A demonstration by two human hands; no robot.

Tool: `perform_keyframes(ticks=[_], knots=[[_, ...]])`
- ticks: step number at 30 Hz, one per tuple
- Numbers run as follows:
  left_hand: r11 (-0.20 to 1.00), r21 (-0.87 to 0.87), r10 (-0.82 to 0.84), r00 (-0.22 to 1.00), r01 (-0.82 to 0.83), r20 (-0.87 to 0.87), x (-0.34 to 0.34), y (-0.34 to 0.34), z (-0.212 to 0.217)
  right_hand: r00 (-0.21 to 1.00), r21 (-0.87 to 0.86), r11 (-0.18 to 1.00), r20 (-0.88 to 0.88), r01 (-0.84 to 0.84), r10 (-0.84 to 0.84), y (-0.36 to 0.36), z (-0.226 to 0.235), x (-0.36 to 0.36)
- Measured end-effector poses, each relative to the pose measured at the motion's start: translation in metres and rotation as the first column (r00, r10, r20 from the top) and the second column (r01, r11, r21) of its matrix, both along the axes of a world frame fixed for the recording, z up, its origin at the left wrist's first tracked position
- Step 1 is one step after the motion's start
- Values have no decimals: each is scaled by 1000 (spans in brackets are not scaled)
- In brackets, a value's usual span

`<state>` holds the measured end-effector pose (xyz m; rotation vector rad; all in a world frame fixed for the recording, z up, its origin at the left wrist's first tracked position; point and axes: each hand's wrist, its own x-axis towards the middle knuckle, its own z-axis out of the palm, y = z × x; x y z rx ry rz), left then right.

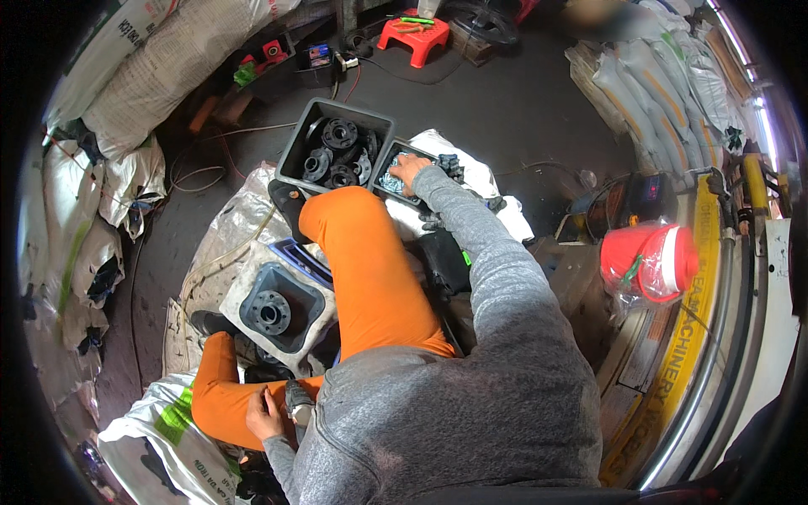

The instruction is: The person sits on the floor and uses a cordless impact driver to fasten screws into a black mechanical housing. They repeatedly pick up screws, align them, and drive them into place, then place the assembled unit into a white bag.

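Right hand: reaching forward into the small dark tray of shiny metal fasteners, fingers down among them; whether it grips any I cannot tell.
Left hand: by the knee, curled around a small dark part.
Done: the grey plastic bin holds several black flanges.
Left: one black round flange sits alone in the nearer grey tub.
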<state>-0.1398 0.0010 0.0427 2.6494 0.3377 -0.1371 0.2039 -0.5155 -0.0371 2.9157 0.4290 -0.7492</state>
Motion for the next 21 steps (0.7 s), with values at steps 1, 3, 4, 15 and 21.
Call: perform_keyframes(ticks=[1, 3, 4, 15, 21], knots=[[1000, 3, -2, 1000, 2, -6, 0, 0, 0, 1000, 4, 1000, 12, 7, -7, 1, -1, 1], [1000, -6, 3, 1000, -3, 0, 0, 0, 0, 999, 13, 1000, 24, 25, -25, 1, -6, 2], [999, -35, 6, 1000, -6, 13, 0, 0, 0, 999, 22, 999, 27, 24, -25, 0, -8, 3], [1000, 5, 2, 1000, -2, 26, 1, -2, 2, 985, 41, 985, 42, 167, -169, -8, -54, 19], [998, 55, -42, 999, 41, 27, -5, 2, 4, 849, 417, 761, -52, 497, -526, -19, -28, 6]])
